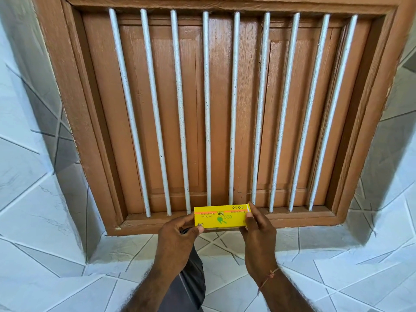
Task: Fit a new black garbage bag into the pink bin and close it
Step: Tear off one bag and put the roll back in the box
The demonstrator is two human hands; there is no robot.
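A yellow garbage bag box, long and flat with green print, is held level in front of a window sill. My left hand grips its left end with thumb and fingers. My right hand grips its right end, thumb along the front edge. A red thread is tied around my right wrist. A bit of dark material shows under my left hand at the box's left end; I cannot tell what it is. The pink bin and any loose black bag are out of view.
A brown wooden window frame with closed shutters and several white vertical bars fills the view ahead. White tiled wall with grey line pattern surrounds it. A grey trouser leg shows below between my arms.
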